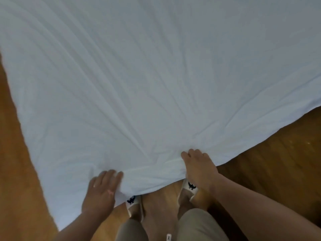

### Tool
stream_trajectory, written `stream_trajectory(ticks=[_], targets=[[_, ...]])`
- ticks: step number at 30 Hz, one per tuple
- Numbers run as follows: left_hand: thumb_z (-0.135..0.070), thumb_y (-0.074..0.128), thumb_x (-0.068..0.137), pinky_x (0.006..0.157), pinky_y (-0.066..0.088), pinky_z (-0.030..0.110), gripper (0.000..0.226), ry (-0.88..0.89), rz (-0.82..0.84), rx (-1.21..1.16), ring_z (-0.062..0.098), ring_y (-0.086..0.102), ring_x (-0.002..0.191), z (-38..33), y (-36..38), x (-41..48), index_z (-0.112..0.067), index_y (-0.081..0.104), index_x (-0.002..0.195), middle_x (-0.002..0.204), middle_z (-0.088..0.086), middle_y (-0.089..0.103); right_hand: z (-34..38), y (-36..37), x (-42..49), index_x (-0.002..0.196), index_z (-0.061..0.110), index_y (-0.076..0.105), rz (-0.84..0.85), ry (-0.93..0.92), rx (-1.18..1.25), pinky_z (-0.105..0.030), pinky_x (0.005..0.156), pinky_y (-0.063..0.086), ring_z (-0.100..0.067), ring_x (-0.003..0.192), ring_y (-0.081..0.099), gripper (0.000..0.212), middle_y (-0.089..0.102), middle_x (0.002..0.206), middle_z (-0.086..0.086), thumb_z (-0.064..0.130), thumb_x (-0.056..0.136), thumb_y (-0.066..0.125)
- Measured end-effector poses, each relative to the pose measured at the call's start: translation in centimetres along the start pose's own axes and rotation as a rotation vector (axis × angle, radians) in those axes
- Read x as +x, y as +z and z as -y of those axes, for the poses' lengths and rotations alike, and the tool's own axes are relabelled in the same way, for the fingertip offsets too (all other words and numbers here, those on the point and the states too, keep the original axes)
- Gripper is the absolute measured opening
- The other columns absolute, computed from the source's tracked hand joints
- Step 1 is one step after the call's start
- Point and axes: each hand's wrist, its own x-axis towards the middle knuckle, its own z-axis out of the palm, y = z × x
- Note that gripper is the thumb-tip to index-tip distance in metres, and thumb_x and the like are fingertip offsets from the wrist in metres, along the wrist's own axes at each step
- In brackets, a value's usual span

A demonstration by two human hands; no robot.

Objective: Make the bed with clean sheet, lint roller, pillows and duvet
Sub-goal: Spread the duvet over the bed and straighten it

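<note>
Head view: the white sheet [156, 75] spreads wide ahead, its near edge bunched above the wooden floor [260, 153]. The right hand [199, 167] clutches that edge with curled fingers. The left hand [100, 190], blurred, seems to grip it too. This looks like the spreading step. Next calls for an even pull, then tucking.

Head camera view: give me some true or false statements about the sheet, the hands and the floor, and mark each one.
1. The left hand and the right hand both grip the near edge of the white sheet. True.
2. The sheet is dark blue. False: it is white.
3. The floor is wood. True.
4. The person stands barefoot. False: white slippers are on the feet.
</note>
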Motion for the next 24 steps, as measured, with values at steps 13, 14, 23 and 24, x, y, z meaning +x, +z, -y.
stream_trajectory(ticks=[13,14,23,24], targets=[[-0.008,0.057,0.075,0.059,0.052,0.038,0.028,0.232,-0.216,-0.091,0.03,0.063,0.072,11.7,4.3,1.4,-0.006,0.071,0.1,0.085,0.009,0.066,23.3,5.4,6.9,0.119,0.023,0.066,-0.274,0.049,0.222,-0.042,0.084,0.05,-0.029,0.094,0.062,0.048,0.063,0.103,-0.003,0.009,0.077,0.045],[-0.002,0.066,0.069,0.051,0.048,0.034,0.024,0.23,-0.21,-0.103,0.028,0.06,0.064,11.7,4.1,1.7,-0.008,0.071,0.092,0.076,0.007,0.064,23.2,4.6,7.4,0.123,0.025,0.064,-0.228,0.067,0.203,-0.04,0.084,0.05,-0.028,0.095,0.062,0.046,0.063,0.105,-0.002,0.01,0.081,0.05],[0.002,0.078,0.055,0.038,0.038,0.024,0.026,0.178,-0.184,-0.198,0.017,0.052,0.046,11.6,4.4,-0.1,-0.016,0.068,0.071,0.054,-0.003,0.055,23.7,6.0,5.1,0.127,0.027,0.065,-0.209,0.128,0.311,-0.028,0.085,0.046,-0.019,0.101,0.063,0.044,0.069,0.109,0.006,0.025,0.083,0.061],[0.0,0.078,0.056,0.039,0.038,0.025,0.026,0.182,-0.186,-0.209,0.018,0.053,0.048,11.4,4.8,-1.1,-0.016,0.067,0.073,0.056,-0.003,0.056,23.7,6.6,4.4,0.123,0.026,0.067,-0.233,0.12,0.31,-0.027,0.08,0.044,-0.019,0.097,0.063,0.042,0.069,0.104,0.006,0.024,0.081,0.061]])
